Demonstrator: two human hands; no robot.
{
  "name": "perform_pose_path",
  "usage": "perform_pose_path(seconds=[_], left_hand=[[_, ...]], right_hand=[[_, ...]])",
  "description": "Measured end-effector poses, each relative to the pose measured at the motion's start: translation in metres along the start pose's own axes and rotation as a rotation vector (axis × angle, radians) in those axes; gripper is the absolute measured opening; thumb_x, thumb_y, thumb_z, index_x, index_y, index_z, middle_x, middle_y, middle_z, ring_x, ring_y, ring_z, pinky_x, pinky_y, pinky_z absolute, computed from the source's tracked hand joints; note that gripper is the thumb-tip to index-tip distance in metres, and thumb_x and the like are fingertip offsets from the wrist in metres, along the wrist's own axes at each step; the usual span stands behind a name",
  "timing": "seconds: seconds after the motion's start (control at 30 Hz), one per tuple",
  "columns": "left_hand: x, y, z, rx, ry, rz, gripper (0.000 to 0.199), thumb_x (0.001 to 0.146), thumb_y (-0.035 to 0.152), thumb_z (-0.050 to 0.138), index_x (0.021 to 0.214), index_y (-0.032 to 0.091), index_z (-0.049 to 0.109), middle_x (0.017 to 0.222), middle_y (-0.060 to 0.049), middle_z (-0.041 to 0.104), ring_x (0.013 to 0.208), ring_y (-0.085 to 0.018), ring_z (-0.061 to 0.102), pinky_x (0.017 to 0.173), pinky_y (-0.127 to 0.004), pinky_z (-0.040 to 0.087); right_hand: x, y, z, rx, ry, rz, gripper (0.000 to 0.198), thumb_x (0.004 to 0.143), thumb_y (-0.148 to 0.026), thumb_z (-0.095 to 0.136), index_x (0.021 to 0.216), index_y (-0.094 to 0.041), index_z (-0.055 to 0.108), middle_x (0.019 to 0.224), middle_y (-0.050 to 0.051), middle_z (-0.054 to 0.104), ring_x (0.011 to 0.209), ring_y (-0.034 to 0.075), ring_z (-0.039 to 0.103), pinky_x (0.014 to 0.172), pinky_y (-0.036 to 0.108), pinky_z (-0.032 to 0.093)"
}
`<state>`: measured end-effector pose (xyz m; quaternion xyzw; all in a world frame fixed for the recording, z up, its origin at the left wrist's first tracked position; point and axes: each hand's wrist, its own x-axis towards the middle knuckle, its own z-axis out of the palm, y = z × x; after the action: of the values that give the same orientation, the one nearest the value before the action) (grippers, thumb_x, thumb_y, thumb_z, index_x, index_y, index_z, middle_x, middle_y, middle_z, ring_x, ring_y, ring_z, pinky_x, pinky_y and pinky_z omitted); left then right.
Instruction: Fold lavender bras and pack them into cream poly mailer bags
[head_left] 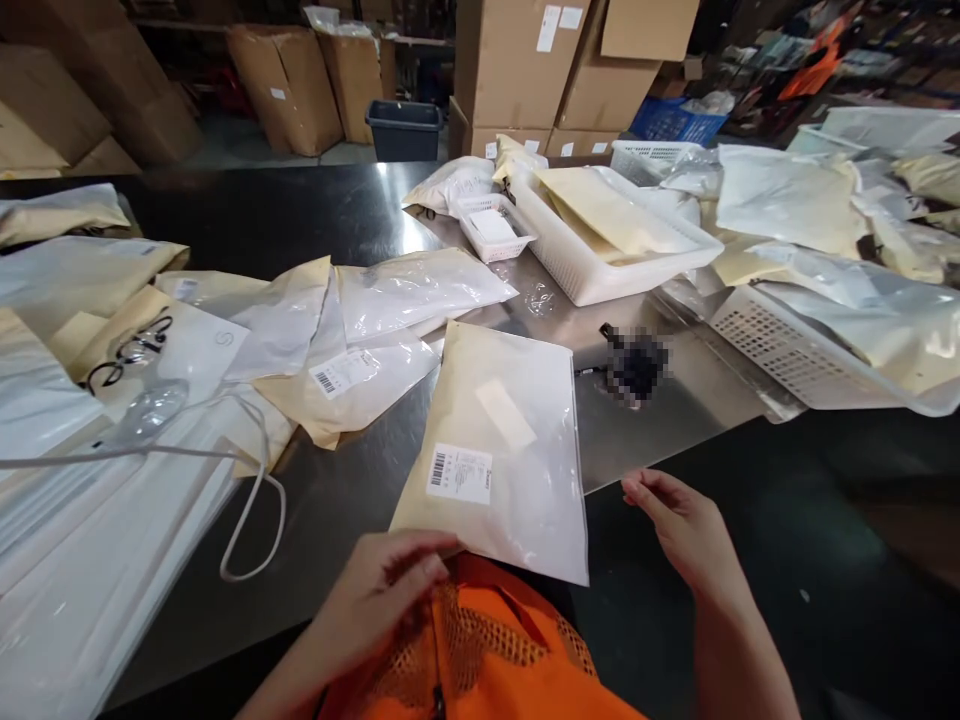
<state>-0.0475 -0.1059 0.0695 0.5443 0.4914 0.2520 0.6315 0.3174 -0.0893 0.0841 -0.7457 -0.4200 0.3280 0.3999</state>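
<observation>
A flat cream packet in a clear plastic bag (517, 490) lies at the table's front edge, its lower end overhanging towards me. It bears a white barcode label (459, 474) and a blank pale strip (505, 414). My left hand (386, 590) is closed at the packet's near left corner, fingers and thumb pinching its edge. To the right of the packet, my right hand (686, 525) is held apart from it just off the table edge, thumb and fingertips pressed together. Whether anything small is between those fingertips cannot be made out.
Bagged packets (352, 375) and a white cable (262, 460) lie to the left. A white basket (600, 275), a small basket (499, 245) and a blurred dark object (637, 368) are beyond the packet. Another loaded basket (795, 345) stands right. Cartons (517, 70) stand behind the steel table (337, 510).
</observation>
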Motion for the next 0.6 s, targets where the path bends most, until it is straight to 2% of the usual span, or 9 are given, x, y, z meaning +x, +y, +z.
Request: perform_pose_path(seconds=[0.03, 0.1, 0.17, 0.2, 0.3, 0.4, 0.47, 0.53, 0.6], left_hand=[[0.005, 0.001, -0.009, 0.036, 0.129, 0.040, 0.039, 0.093, 0.051, 0.056, 0.108, 0.021, 0.075, 0.081, -0.005, 0.071, 0.072, -0.019, 0.065, 0.070, -0.027, 0.054], [0.015, -0.001, -0.021, 0.159, 0.408, 0.120, 0.037, 0.091, 0.050, 0.057, 0.104, 0.020, 0.074, 0.079, -0.004, 0.069, 0.067, -0.017, 0.063, 0.064, -0.025, 0.052], [0.025, -0.007, -0.024, 0.276, 0.583, 0.177, 0.037, 0.089, 0.048, 0.058, 0.107, 0.019, 0.072, 0.085, -0.004, 0.070, 0.072, -0.017, 0.064, 0.065, -0.025, 0.052], [0.029, -0.012, -0.023, 0.303, 0.605, 0.188, 0.039, 0.089, 0.049, 0.058, 0.110, 0.018, 0.071, 0.086, -0.005, 0.070, 0.073, -0.018, 0.064, 0.064, -0.025, 0.052], [0.033, -0.028, -0.011, 0.302, 0.553, 0.164, 0.045, 0.091, 0.050, 0.055, 0.120, 0.017, 0.066, 0.099, -0.008, 0.072, 0.084, -0.020, 0.068, 0.066, -0.025, 0.055], [0.030, -0.042, -0.001, 0.308, 0.545, 0.117, 0.050, 0.091, 0.053, 0.052, 0.124, 0.018, 0.063, 0.119, -0.010, 0.070, 0.102, -0.024, 0.068, 0.072, -0.027, 0.057], [0.028, -0.048, 0.000, 0.294, 0.566, 0.079, 0.053, 0.087, 0.057, 0.054, 0.124, 0.018, 0.063, 0.111, -0.009, 0.072, 0.095, -0.025, 0.070, 0.072, -0.029, 0.057], [0.028, -0.052, -0.001, 0.260, 0.596, 0.045, 0.054, 0.084, 0.059, 0.056, 0.120, 0.019, 0.064, 0.101, -0.006, 0.074, 0.086, -0.024, 0.071, 0.070, -0.029, 0.057], [0.030, -0.057, -0.002, 0.217, 0.637, 0.021, 0.051, 0.083, 0.058, 0.057, 0.118, 0.022, 0.063, 0.099, -0.004, 0.074, 0.087, -0.024, 0.071, 0.070, -0.028, 0.056]], right_hand=[[0.004, 0.004, 0.005, -0.008, 0.013, 0.006, 0.054, 0.058, -0.071, 0.075, 0.072, -0.020, 0.071, 0.072, 0.006, 0.068, 0.070, 0.022, 0.063, 0.068, 0.033, 0.052], [0.012, 0.008, 0.015, -0.026, 0.035, 0.005, 0.055, 0.061, -0.072, 0.073, 0.078, -0.019, 0.073, 0.081, 0.008, 0.072, 0.078, 0.025, 0.065, 0.076, 0.036, 0.053], [0.021, 0.009, 0.027, 0.015, 0.038, 0.020, 0.057, 0.064, -0.072, 0.071, 0.086, -0.019, 0.073, 0.090, 0.010, 0.073, 0.084, 0.027, 0.066, 0.079, 0.039, 0.055], [0.025, 0.008, 0.034, 0.069, 0.028, 0.046, 0.057, 0.064, -0.071, 0.072, 0.090, -0.020, 0.073, 0.095, 0.011, 0.073, 0.086, 0.027, 0.067, 0.078, 0.039, 0.056], [0.034, 0.003, 0.049, 0.288, -0.021, 0.183, 0.060, 0.062, -0.061, 0.079, 0.106, -0.021, 0.068, 0.105, 0.009, 0.069, 0.090, 0.026, 0.066, 0.067, 0.035, 0.059], [0.038, -0.005, 0.056, 0.451, -0.122, 0.328, 0.062, 0.062, -0.047, 0.083, 0.116, -0.025, 0.061, 0.097, 0.002, 0.067, 0.073, 0.017, 0.064, 0.054, 0.025, 0.052], [0.040, -0.010, 0.057, 0.523, -0.239, 0.381, 0.053, 0.064, -0.044, 0.083, 0.108, -0.024, 0.061, 0.080, -0.003, 0.064, 0.058, 0.011, 0.057, 0.046, 0.021, 0.044], [0.042, -0.016, 0.059, 0.548, -0.338, 0.385, 0.041, 0.064, -0.045, 0.082, 0.089, -0.020, 0.062, 0.063, -0.005, 0.057, 0.049, 0.009, 0.049, 0.042, 0.020, 0.039], [0.043, -0.024, 0.063, 0.552, -0.388, 0.347, 0.034, 0.062, -0.042, 0.081, 0.075, -0.018, 0.061, 0.055, -0.004, 0.054, 0.047, 0.010, 0.049, 0.043, 0.021, 0.040]])
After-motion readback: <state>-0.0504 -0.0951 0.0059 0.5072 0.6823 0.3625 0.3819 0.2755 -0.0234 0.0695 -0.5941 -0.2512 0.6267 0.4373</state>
